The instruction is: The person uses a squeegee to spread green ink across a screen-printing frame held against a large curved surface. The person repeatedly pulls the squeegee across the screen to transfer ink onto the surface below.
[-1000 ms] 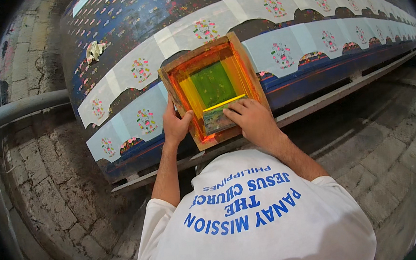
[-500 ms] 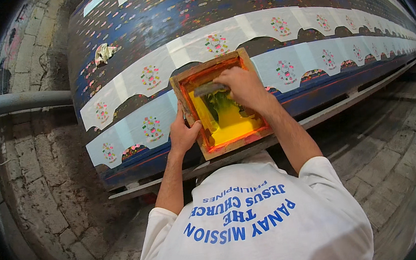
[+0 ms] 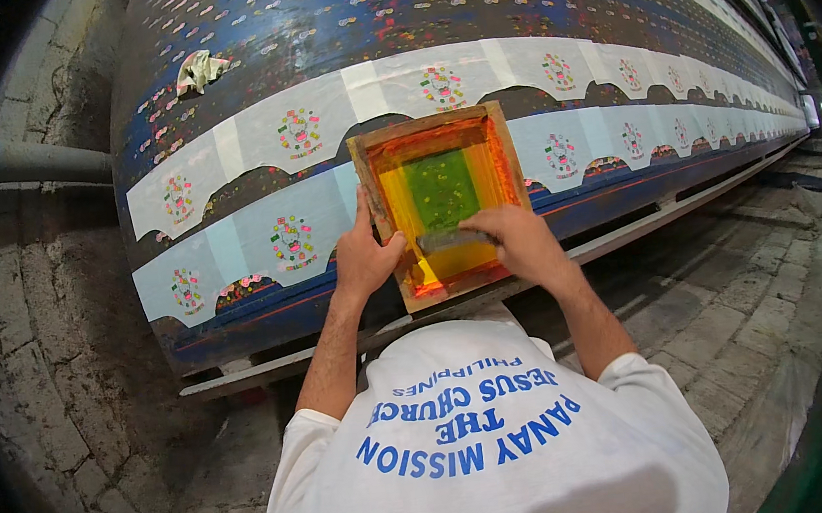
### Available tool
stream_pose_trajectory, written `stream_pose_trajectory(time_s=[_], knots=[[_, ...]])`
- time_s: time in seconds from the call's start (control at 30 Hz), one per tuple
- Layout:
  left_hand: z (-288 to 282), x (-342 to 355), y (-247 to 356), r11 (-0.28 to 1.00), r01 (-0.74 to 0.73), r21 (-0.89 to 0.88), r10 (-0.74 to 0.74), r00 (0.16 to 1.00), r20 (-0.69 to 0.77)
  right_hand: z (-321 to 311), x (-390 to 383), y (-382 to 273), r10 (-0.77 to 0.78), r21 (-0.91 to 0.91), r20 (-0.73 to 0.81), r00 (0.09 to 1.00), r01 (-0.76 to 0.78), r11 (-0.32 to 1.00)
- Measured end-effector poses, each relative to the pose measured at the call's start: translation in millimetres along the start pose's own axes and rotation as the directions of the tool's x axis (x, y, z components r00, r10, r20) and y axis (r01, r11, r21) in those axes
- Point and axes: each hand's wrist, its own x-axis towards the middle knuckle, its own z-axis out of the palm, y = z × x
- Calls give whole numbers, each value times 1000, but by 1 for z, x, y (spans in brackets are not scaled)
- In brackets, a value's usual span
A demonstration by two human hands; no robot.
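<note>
My left hand [image 3: 365, 257] grips the left side of a wooden screen-printing frame [image 3: 509, 173], thumb over the rim. My right hand [image 3: 521, 244] holds a squeegee [image 3: 449, 238], its fingers wrapped over it, in the lower part of the screen. Inside the frame, yellow ink and orange stains surround a green translucent rectangle [image 3: 439, 187]. The frame rests on a near row of pale blue fabric pieces [image 3: 233, 258] with round colourful prints. Behind it lies another row of white printed pieces [image 3: 376, 97].
The long dark printing table [image 3: 310, 29], speckled with ink, has a metal rail [image 3: 674, 211] along its near edge. A crumpled cloth [image 3: 200, 73] lies on it at back left. A grey pipe [image 3: 35, 157] runs at the left. The floor [image 3: 64, 349] is rough paving.
My right hand and the squeegee went up to the top of the screen half a second ago and have since come back down toward me. The frame sits a little lower in view.
</note>
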Motion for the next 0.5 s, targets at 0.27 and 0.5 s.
stream_pose_trajectory(time_s=[0.27,0.5], knots=[[-8,4,7,996,66,63,-72,991,109,-16,91,15,13,-86,-185,983,-30,996],[-6,1,9,997,80,23,-81,995,56,14,12,2,5,-51,-106,994,-11,999]])
